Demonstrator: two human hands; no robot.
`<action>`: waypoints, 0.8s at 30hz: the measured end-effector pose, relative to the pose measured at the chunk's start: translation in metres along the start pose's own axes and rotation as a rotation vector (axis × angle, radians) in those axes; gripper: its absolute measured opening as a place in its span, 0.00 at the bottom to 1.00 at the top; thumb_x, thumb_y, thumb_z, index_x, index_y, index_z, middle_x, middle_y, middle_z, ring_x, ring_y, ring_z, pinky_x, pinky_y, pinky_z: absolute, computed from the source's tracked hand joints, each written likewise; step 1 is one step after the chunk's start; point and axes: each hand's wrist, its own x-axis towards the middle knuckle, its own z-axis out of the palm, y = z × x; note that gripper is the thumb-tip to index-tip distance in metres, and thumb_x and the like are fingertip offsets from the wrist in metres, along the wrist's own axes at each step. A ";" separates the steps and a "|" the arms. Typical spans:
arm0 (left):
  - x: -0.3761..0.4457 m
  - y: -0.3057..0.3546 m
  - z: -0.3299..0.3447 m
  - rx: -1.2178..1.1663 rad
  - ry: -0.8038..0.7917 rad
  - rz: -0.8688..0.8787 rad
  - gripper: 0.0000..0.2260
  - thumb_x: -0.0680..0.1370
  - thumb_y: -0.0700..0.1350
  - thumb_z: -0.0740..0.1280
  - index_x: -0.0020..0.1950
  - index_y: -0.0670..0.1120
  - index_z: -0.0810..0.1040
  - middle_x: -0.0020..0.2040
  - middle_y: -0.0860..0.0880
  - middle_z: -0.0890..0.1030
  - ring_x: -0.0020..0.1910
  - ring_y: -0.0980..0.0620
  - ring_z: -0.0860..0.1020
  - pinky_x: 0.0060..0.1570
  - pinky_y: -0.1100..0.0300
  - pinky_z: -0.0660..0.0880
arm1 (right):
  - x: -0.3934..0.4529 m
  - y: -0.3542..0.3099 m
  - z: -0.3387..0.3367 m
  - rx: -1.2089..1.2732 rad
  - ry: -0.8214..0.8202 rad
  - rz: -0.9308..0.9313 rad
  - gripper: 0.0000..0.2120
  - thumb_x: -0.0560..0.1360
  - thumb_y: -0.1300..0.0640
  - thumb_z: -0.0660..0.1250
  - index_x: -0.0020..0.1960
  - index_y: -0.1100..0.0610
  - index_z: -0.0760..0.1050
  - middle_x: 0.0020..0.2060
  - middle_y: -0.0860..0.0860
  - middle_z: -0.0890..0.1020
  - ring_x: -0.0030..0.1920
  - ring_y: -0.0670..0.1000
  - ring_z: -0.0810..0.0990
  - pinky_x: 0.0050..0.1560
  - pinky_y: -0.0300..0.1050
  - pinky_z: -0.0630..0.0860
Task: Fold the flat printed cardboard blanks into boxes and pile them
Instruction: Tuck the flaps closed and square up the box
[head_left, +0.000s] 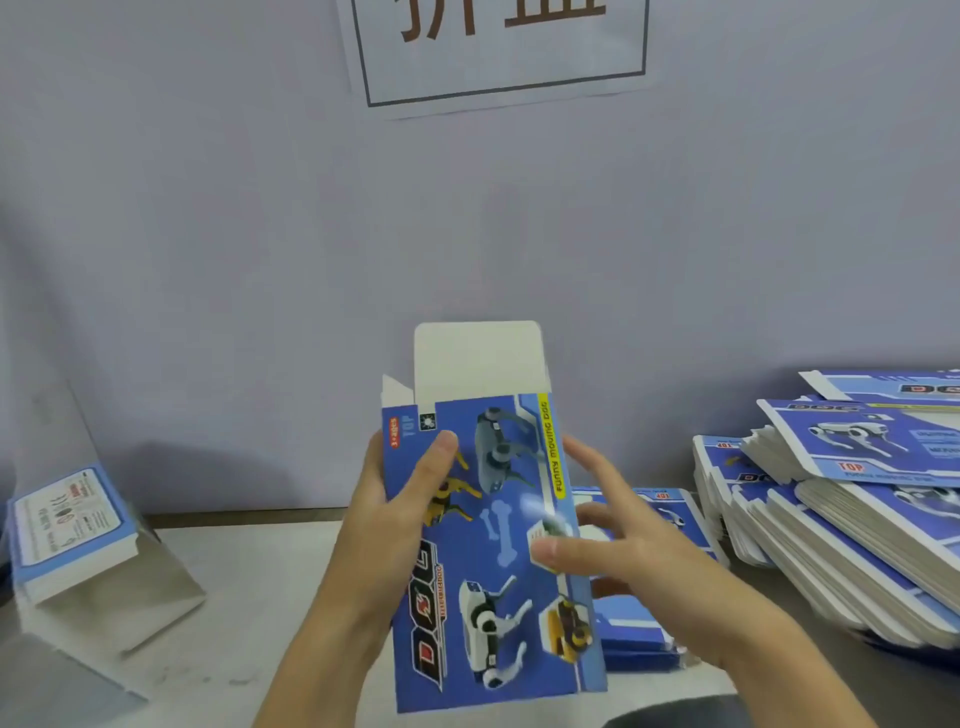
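Note:
A blue printed cardboard box (493, 561) with robot dog pictures stands upright in mid-air at the centre, its white top flap (478, 361) sticking up. My left hand (384, 519) grips its left edge, thumb across the printed front. On the right edge, my right hand (613, 551) rests with fingers spread, thumb pressing the front panel. A thick heap of flat printed blanks (841, 499) lies at the right. Another blue blank (649, 613) lies on the table behind the box. A folded box (72, 525) lies tilted at the left.
The light table (260, 582) runs to a grey wall (260, 260) close behind. A white paper sign (498, 47) with large characters hangs on the wall above.

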 end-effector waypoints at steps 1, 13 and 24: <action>0.000 0.000 0.002 0.002 -0.004 0.043 0.22 0.68 0.60 0.71 0.60 0.60 0.75 0.50 0.50 0.86 0.43 0.45 0.86 0.33 0.56 0.82 | 0.001 0.001 0.002 0.011 -0.020 -0.003 0.37 0.62 0.40 0.77 0.63 0.20 0.61 0.50 0.41 0.84 0.53 0.49 0.85 0.52 0.48 0.80; -0.006 0.001 0.019 -0.055 -0.120 0.117 0.21 0.69 0.55 0.71 0.59 0.60 0.68 0.51 0.48 0.86 0.43 0.41 0.86 0.35 0.52 0.82 | 0.009 0.005 0.019 0.256 0.253 -0.348 0.24 0.73 0.48 0.65 0.67 0.34 0.69 0.55 0.52 0.83 0.52 0.53 0.85 0.44 0.44 0.82; -0.009 0.000 0.034 0.051 0.028 0.278 0.17 0.68 0.56 0.72 0.55 0.60 0.73 0.49 0.52 0.86 0.43 0.48 0.86 0.36 0.55 0.83 | 0.009 0.003 0.029 0.036 0.356 -0.408 0.28 0.72 0.39 0.64 0.71 0.33 0.62 0.57 0.40 0.82 0.58 0.43 0.82 0.55 0.46 0.80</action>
